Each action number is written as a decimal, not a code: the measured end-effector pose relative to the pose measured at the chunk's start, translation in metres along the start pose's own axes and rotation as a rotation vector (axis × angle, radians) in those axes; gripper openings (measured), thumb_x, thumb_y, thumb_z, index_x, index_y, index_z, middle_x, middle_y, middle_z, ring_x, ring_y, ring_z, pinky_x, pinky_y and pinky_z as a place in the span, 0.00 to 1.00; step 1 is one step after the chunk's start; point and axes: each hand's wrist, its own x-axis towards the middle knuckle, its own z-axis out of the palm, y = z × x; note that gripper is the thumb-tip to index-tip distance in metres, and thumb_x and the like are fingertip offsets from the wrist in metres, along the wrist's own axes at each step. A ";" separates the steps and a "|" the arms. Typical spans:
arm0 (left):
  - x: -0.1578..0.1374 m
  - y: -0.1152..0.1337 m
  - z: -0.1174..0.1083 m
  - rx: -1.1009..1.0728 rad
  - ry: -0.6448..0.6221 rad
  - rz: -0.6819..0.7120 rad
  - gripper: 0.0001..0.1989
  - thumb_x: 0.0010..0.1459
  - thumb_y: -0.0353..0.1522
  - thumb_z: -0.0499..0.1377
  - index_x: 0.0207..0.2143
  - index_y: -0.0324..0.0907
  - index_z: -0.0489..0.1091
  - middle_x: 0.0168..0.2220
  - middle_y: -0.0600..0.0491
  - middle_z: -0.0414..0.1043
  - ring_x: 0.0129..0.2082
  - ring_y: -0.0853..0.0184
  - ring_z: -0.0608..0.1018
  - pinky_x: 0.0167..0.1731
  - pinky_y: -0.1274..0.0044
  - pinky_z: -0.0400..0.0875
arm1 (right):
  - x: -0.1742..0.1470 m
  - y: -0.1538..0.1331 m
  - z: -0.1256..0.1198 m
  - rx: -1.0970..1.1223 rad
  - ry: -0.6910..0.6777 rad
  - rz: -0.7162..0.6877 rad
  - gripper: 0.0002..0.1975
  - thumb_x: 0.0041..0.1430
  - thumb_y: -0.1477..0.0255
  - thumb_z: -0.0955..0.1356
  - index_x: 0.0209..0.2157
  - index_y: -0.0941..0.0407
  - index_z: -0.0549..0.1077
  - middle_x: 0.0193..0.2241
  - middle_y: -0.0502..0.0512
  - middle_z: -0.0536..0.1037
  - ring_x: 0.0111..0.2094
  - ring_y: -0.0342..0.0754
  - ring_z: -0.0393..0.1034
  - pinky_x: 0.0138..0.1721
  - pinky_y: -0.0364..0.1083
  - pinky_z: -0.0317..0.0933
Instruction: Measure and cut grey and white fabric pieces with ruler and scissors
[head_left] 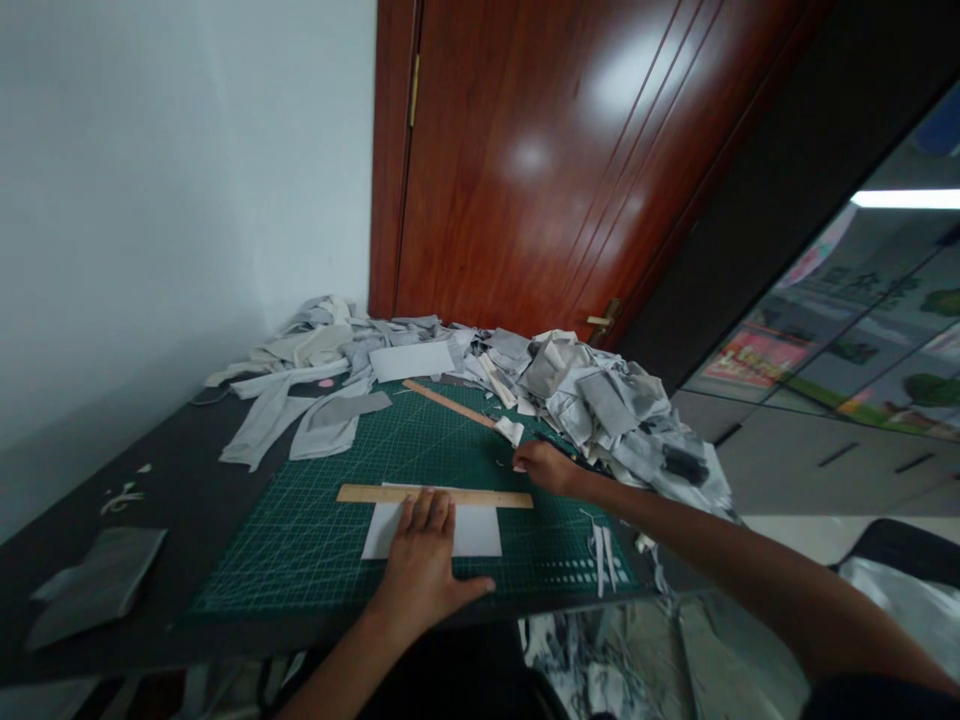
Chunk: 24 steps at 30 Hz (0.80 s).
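On the green cutting mat (315, 540), a white rectangular sheet (476, 535), paper or fabric, lies under a wooden ruler (480, 497). My left hand (420, 560) rests flat over both, fingertips on the ruler and thumb spread out to the right. Right of the ruler's far edge, my right hand (546, 466) is closed just above the mat. Whatever its fingers may hold is too small or hidden to make out. Beyond that hand sits a small white scrap (510, 430), at the near end of a second wooden ruler (450, 402).
A heap of grey and white fabric pieces (615, 400) lines the back and right. Pale strips (262, 415) lie at the back left, and a folded grey piece (112, 580) at the left. Thin white strips (602, 555) lie on the mat's right corner. A wooden door (525, 170) stands behind.
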 end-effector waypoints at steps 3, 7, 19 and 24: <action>0.000 0.000 0.000 0.016 0.002 -0.002 0.53 0.43 0.59 0.64 0.62 0.31 0.66 0.66 0.33 0.61 0.68 0.38 0.58 0.67 0.51 0.49 | -0.014 0.026 0.004 0.000 0.071 0.191 0.18 0.67 0.65 0.69 0.55 0.56 0.71 0.54 0.59 0.74 0.49 0.54 0.74 0.48 0.57 0.72; 0.000 0.001 -0.001 0.017 0.020 -0.016 0.50 0.47 0.59 0.63 0.62 0.33 0.66 0.66 0.34 0.62 0.68 0.40 0.59 0.68 0.53 0.49 | -0.035 0.044 0.011 -0.007 0.177 0.345 0.15 0.68 0.67 0.68 0.53 0.57 0.73 0.51 0.60 0.76 0.47 0.54 0.75 0.47 0.56 0.72; -0.008 0.007 -0.004 0.013 0.063 0.135 0.23 0.64 0.42 0.58 0.56 0.38 0.72 0.64 0.39 0.66 0.67 0.48 0.64 0.65 0.57 0.59 | -0.054 -0.038 0.047 0.023 0.348 -0.053 0.17 0.66 0.71 0.68 0.55 0.55 0.74 0.53 0.62 0.77 0.55 0.56 0.70 0.57 0.54 0.62; -0.009 0.008 -0.005 0.018 0.017 0.145 0.19 0.67 0.40 0.57 0.53 0.38 0.73 0.59 0.39 0.71 0.62 0.49 0.70 0.63 0.57 0.62 | -0.038 -0.041 0.059 0.048 0.425 0.025 0.11 0.65 0.75 0.68 0.49 0.57 0.76 0.44 0.61 0.80 0.48 0.55 0.73 0.51 0.52 0.66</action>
